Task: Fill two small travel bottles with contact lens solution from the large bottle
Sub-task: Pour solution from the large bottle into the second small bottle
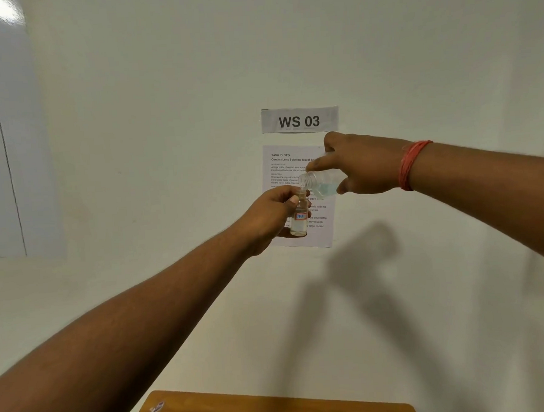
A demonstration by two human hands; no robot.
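Grip first: our right hand (pixel 361 165) grasps the large bottle (pixel 318 183) tipped nearly level, neck pointing left and down onto the mouth of the upright travel bottle (pixel 299 218) that our left hand (pixel 270 220) grasps just below, both held well above the tabletop (pixel 275 407).

Clear small bottle (pixel 298 218) with red-bordered blue-marked label beside the left hand's (pixel 273 220) fingers, clear large bottle (pixel 318 183) with pale blue liquid between right-hand (pixel 361 165) fingers, red thread band (pixel 412 165), white wall (pixel 165 117), grey sign (pixel 300 120) black lettering, brown table (pixel 268 407).
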